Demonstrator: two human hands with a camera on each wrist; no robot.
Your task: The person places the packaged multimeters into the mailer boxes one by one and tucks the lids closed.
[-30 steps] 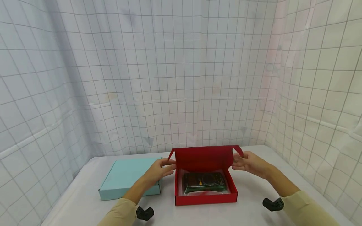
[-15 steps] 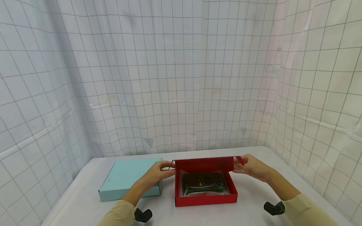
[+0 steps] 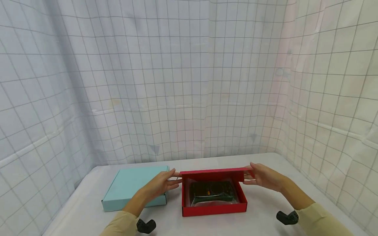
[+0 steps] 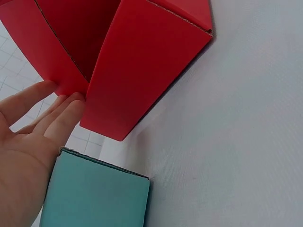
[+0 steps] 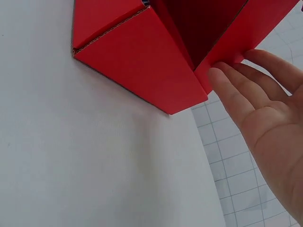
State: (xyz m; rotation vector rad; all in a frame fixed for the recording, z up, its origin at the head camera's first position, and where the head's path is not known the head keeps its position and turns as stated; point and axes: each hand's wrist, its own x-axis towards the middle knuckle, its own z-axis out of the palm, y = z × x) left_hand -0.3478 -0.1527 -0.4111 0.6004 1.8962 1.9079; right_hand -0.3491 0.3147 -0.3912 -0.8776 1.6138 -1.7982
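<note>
In the head view a red cardboard box (image 3: pixel 214 209) stands on the table with its lid (image 3: pixel 217 171) tipped partway down over it. Inside lies a dark boxy device (image 3: pixel 211 189) with a faint round dial and an orange mark, wrapped in clear plastic. My left hand (image 3: pixel 160 183) has its outstretched fingertips against the lid's left side flap (image 4: pixel 35 35), seen close up in the left wrist view. On the other side, straight fingers of my right hand (image 3: pixel 265 177) press the lid's right flap (image 5: pixel 258 33). The lid's front flap hangs folded under, out of sight.
A closed light-blue box (image 3: pixel 136 183) sits left of the red one, close under my left forearm. White cloth covers the table (image 3: pixel 218 226). Grid-patterned curtains (image 3: pixel 189 82) hang behind and at both sides.
The red lid has swung forward and down from nearly upright, and both hands have followed it slightly lower. The box, the device inside and the blue box have stayed put.
</note>
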